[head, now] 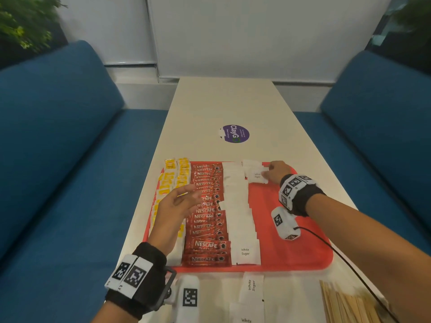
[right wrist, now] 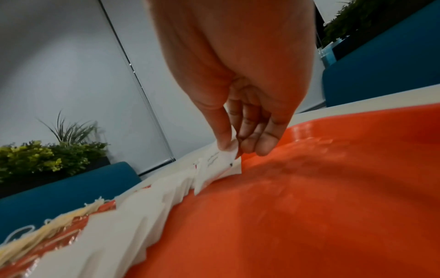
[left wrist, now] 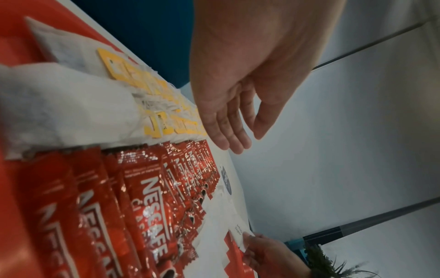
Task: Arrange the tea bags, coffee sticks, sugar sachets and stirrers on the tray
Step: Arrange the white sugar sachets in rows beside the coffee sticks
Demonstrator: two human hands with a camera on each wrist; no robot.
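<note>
I pinch a white paper sugar sachet (head: 257,176) with "White Sugar" printed on it between the thumb and the curled fingers of my right hand (head: 275,171). This sachet lies at the far end of the flat red plastic tray (head: 291,241), about one o'clock from the tray's middle, and it touches a few other white sachets there. In the right wrist view my thumb tip (right wrist: 226,144) presses on the sachet's upper corner.

Just left of it, a long column of white sugar sachets (head: 238,213) runs from twelve o'clock to six o'clock on the tray, each one overlapping the next. Beside this column, on its nine o'clock side, is a column of shiny red Nescafe coffee sticks (head: 207,217), also overlapping. Further left are the yellow and white tea bags (head: 173,176) along the tray's left edge.

My left hand (head: 177,206) hovers above the tea bags and the coffee sticks. Its fingers are straight and relaxed, and it holds nothing.

At six o'clock, off the tray on the cream rectangular table (head: 221,101), lie two more loose white sachets (head: 250,287). At five o'clock is a bundle of thin wooden stirrers (head: 342,304). A round purple sticker (head: 235,134) sits on the table beyond the tray. Blue upholstered sofas (head: 58,148) stand on both sides of the table.
</note>
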